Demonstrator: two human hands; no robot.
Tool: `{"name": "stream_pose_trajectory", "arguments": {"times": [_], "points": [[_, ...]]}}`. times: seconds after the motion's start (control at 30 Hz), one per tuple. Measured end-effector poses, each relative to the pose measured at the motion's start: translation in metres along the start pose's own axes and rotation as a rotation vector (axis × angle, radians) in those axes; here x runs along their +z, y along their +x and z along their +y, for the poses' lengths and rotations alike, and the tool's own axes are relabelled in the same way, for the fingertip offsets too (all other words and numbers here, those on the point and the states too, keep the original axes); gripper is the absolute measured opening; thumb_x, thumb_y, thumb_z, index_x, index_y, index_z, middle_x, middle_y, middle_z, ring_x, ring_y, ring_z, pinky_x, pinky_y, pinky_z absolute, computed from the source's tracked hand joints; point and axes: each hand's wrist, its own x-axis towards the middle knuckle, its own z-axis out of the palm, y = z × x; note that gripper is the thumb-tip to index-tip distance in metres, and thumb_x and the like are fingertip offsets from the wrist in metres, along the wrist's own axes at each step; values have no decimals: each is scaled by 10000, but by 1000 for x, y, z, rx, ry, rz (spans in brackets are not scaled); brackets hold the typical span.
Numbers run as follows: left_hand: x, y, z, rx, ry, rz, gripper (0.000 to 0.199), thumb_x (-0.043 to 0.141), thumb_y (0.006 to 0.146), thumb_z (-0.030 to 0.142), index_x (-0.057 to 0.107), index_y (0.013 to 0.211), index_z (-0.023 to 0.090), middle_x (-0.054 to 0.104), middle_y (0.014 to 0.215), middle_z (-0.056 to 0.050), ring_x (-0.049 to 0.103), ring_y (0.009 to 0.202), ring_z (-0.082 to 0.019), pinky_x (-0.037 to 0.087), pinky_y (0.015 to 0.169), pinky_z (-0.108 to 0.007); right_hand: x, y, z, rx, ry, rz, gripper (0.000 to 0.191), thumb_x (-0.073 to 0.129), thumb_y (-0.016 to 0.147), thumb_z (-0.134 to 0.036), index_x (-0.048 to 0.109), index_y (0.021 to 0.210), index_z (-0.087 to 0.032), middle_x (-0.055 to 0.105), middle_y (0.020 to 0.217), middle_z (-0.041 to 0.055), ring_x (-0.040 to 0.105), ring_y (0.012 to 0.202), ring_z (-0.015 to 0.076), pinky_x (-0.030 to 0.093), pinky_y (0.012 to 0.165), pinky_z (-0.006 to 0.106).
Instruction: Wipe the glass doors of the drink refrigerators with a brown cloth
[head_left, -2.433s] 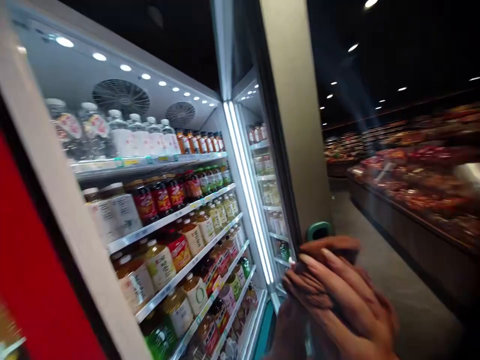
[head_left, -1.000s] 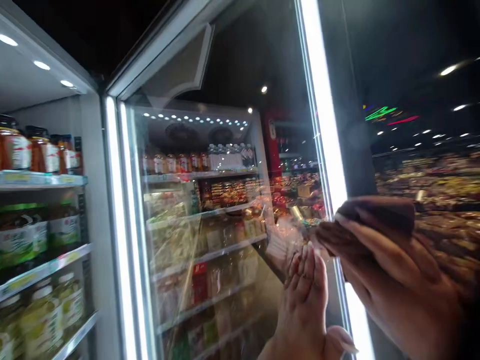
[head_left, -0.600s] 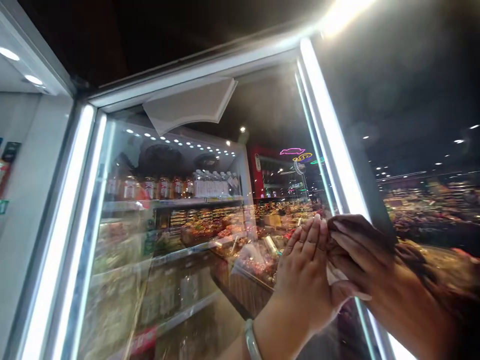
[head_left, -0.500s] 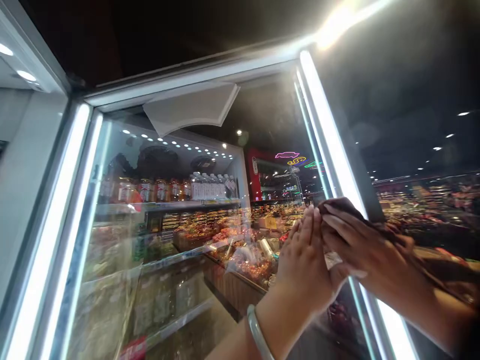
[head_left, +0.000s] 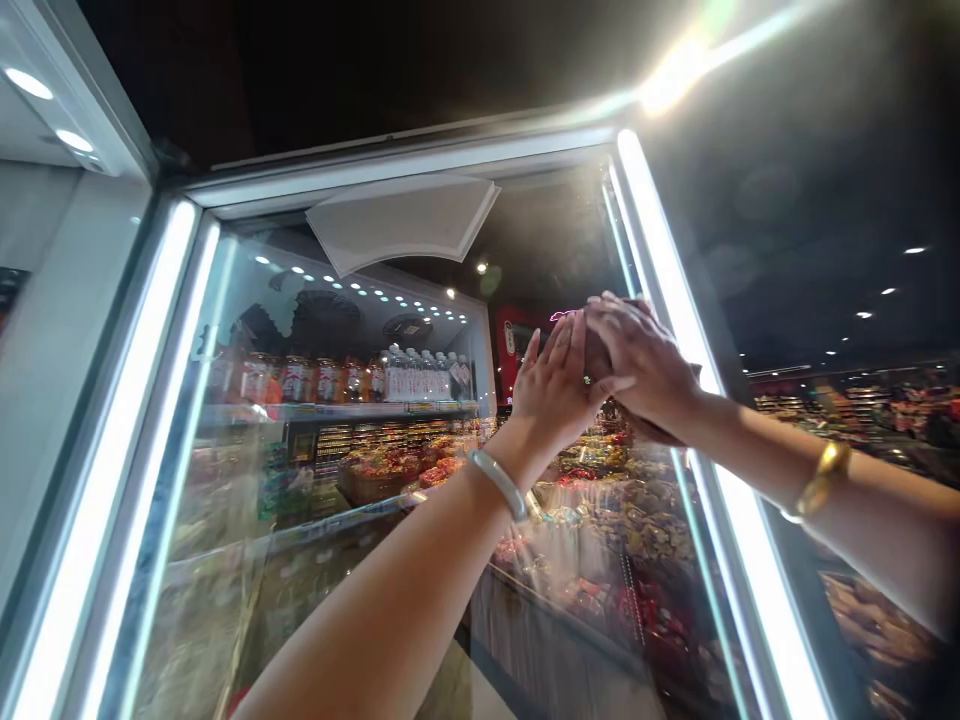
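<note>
Background, head view: dark ceiling with small lamps and blurred store displays (head_left: pixel 862 400) at right; glare (head_left: pixel 675 75) washes out the door's upper right corner.
Door: glass door (head_left: pixel 555 235) with bright light strips (head_left: pixel 675 260) along both sides; its lower part is cut off by the frame.
Cabinet, left edge: white side wall (head_left: pixel 75 250) and round lights (head_left: pixel 28 83), partly cut off; a dark item (head_left: pixel 11 287) at the edge is too incomplete to identify.
Cloth: brown cloth (head_left: pixel 596 355) at the upper right part of the glass, between the hands and under the right hand; mostly hidden, so its full outline cannot be told.
Left hand: left hand (head_left: pixel 551 380) open, fingers extended and apart, at the glass beside the cloth; it is not closed around anything. Thumb points right, toward the right hand. Firm contact with the glass cannot be confirmed.
Right hand: right hand (head_left: pixel 645 360) laid over the cloth, fingers extended; whether any finger pinches the cloth cannot be told.
Wrists: pale bangle (head_left: pixel 500 484) on the left, gold bangle (head_left: pixel 825 478) on the right.
Reflection: bottles (head_left: pixel 424 375) and jars (head_left: pixel 296 380) on a shelf, food displays below; lower rows are smeared.
Panel: pale curved panel (head_left: pixel 405 222) near the door's top; no writing can be read on it.
Labels: red and white on the jars, mostly white on the bottles; brands illegible.
Sign: small white plate (head_left: pixel 510 338) on a red surface, characters too small to read; pink neon outline (head_left: pixel 564 315) partly covered by fingertips.
</note>
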Motion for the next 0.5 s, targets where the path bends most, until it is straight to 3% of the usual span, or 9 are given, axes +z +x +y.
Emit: {"name": "stream_pose_trajectory", "arguments": {"times": [0.1, 0.17, 0.27, 0.33, 0.4, 0.5], "points": [[-3, 28, -8, -38, 56, 25, 814, 97, 1063, 641, 172, 1690, 127, 236, 1765, -83, 138, 1656, -191, 56, 1370, -453, 2, 30, 9, 109, 2, 112, 494, 499, 991, -338, 535, 1464, -200, 575, 1534, 132, 401, 1540, 362, 256, 1303, 672], [-5, 29, -11, -35, 76, 39, 837, 87, 1059, 649, 188, 1683, 100, 243, 1762, -100, 126, 1658, -192, 46, 1369, -449, 2, 22, 2, 137, 5, 141, 487, 499, 988, -351, 558, 1443, -188, 512, 1592, 143, 387, 1546, 366, 322, 1288, 633], [-6, 14, -15, 3, 89, 55, 852, 52, 1058, 645, 230, 1670, 79, 288, 1747, -103, 133, 1656, -182, 30, 1368, -423, 1, -9, -9, -1, -11, 89, 571, 472, 1002, -325, 457, 1551, -168, 395, 1675, 145, 351, 1569, 351, 366, 1285, 583], [-7, 10, -21, -6, 84, 42, 849, 31, 1059, 633, 247, 1667, 81, 295, 1746, -94, 135, 1655, -181, 49, 1368, -410, 2, -12, -7, -159, -22, 12, 604, 443, 1014, -287, 379, 1610, -212, 414, 1669, 111, 357, 1568, 329, 341, 1301, 597], [-12, 19, -30, -51, 74, 29, 843, 34, 1058, 632, 230, 1675, 92, 246, 1762, -84, 114, 1657, -187, 67, 1369, -423, 5, 13, 1, -193, -24, -7, 574, 439, 1015, -282, 426, 1588, -243, 474, 1626, 98, 389, 1541, 345, 325, 1294, 644], [-22, 46, -48, -174, 71, 32, 841, 48, 1056, 640, 188, 1688, 103, 188, 1775, -81, 84, 1659, -200, 64, 1368, -456, 15, 72, 3, 81, -18, 109, 508, 485, 987, -313, 573, 1470, -183, 532, 1555, 154, 445, 1465, 422, 398, 1201, 708]]}}
